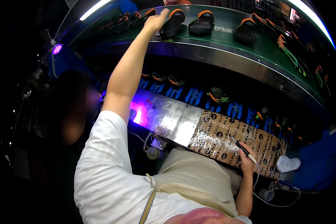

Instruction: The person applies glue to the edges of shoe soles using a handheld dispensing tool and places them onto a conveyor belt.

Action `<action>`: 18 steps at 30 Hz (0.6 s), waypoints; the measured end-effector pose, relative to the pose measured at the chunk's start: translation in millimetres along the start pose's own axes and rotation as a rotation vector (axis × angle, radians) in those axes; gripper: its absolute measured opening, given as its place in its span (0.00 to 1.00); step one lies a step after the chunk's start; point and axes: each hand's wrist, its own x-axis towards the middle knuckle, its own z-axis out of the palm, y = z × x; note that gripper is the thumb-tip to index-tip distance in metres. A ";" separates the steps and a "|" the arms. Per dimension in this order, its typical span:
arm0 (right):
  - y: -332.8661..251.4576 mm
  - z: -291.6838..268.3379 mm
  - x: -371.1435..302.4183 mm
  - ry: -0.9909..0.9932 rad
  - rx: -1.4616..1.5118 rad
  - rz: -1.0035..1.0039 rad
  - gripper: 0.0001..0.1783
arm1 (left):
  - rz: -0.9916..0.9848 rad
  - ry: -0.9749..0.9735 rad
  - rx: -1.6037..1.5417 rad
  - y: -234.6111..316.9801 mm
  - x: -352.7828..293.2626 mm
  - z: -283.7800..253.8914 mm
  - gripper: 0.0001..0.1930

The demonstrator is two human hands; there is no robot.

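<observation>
My left hand (155, 20) reaches up and far forward to the green conveyor belt (227, 41), fingers against a black shoe with an orange lining (173, 22); I cannot see a closed grip on it. More black and orange shoes stand along the belt, one (202, 23) just right of it. My right hand (247, 159) rests low at the bench edge, shut on a slim black pen-like tool (241, 146) with a white cable hanging from it. The tool's tip lies over a cardboard sheet wrapped in clear film (220, 136).
A shiny metal bench top (175, 117) glows under purple light (139, 114). A lower shelf holds more shoes (218, 95). A white heart-shaped dish (288, 163) sits at the bench's right end. Another person, blurred, is at the left (72, 112). A purple lamp (57, 48) shines upper left.
</observation>
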 end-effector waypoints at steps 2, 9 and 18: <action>8.4 3.3 2.4 0.000 -0.007 0.013 0.17 | 0.173 -0.081 0.239 10.2 -31.3 13.0 0.54; 33.2 11.7 9.4 0.111 -0.070 0.116 0.18 | 0.197 -0.124 0.402 11.4 -27.3 24.6 0.48; 77.9 26.1 -3.2 0.179 -0.266 0.014 0.19 | 0.159 0.214 0.684 -83.1 62.7 -0.2 0.26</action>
